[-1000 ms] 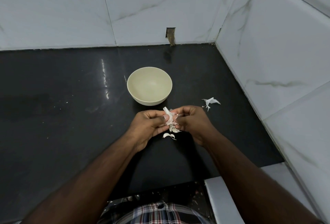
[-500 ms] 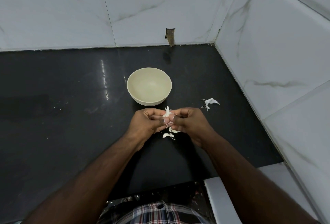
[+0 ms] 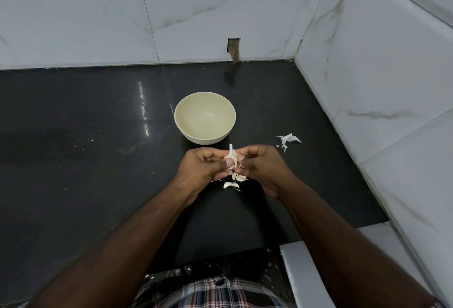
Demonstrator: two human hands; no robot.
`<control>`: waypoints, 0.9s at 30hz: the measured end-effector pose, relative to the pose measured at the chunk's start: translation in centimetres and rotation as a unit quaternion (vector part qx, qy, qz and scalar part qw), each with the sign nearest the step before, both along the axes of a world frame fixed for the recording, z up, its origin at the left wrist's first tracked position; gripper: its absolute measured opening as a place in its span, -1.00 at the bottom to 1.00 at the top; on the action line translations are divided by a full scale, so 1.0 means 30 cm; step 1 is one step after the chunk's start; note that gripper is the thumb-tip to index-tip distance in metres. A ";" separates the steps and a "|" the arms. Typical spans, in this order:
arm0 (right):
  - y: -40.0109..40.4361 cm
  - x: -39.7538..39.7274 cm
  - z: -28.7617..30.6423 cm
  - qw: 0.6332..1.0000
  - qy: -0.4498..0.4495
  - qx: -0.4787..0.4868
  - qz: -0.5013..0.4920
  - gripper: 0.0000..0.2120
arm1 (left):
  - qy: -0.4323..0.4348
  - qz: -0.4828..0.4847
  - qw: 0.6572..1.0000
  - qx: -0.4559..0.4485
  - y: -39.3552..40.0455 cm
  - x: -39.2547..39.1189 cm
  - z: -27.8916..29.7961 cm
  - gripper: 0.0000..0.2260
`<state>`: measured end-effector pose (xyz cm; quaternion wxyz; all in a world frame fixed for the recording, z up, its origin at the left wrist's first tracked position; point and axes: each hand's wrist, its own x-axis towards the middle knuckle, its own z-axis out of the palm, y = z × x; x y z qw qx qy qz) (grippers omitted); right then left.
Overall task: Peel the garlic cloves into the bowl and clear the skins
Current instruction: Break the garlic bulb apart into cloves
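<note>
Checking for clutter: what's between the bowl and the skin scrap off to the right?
Nothing: head view shows only bare black counter between the bowl and the skin scrap. The hands sit nearer the camera.

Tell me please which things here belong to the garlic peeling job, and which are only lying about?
Belong to the job:
- garlic, pinched between left hand and right hand
- bowl
- loose cloves on the counter
- skin scrap

Only lying about:
- black counter
- tiled wall
</note>
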<state>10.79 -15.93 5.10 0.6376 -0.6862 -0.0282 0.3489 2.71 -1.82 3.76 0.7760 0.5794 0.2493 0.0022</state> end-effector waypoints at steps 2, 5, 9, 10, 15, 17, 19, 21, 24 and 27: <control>-0.005 0.001 0.005 1.000 0.008 0.010 0.012 -0.93 | -0.001 -0.004 1.000 -0.005 -0.002 -0.002 -0.003 -0.82; -0.005 -0.006 0.011 1.000 0.015 0.008 -0.005 -0.84 | -0.003 -0.009 1.000 0.003 -0.001 -0.005 -0.004 -0.81; -0.005 -0.015 0.020 1.000 0.013 -0.005 -0.004 -0.84 | -0.002 -0.007 1.000 0.004 0.003 -0.012 -0.002 -0.79; -0.004 -0.016 0.022 1.000 0.007 -0.010 -0.004 -0.86 | -0.002 -0.006 1.000 0.001 0.002 -0.013 -0.002 -0.79; 0.002 -0.018 0.021 0.999 -0.002 -0.033 -0.018 -0.86 | 0.004 0.000 1.000 0.003 -0.007 -0.014 -0.013 -0.78; 0.006 -0.019 0.019 0.999 -0.004 -0.041 -0.017 -0.86 | 0.005 0.004 1.000 0.006 -0.009 -0.015 -0.020 -0.78; 0.012 -0.016 0.017 0.998 -0.012 -0.052 -0.012 -0.86 | 0.008 0.012 1.000 0.007 -0.011 -0.015 -0.025 -0.78; 0.015 -0.014 0.017 0.998 -0.018 -0.060 -0.008 -0.90 | 0.010 0.015 1.000 0.007 -0.014 -0.014 -0.027 -0.80; 0.017 -0.010 0.018 0.998 -0.025 -0.066 0.005 -0.94 | 0.011 0.021 1.000 0.008 -0.020 -0.011 -0.026 -0.83; 0.021 -0.001 0.021 0.997 -0.027 -0.076 0.009 -0.91 | 0.009 0.030 0.999 0.009 -0.026 -0.006 -0.025 -0.82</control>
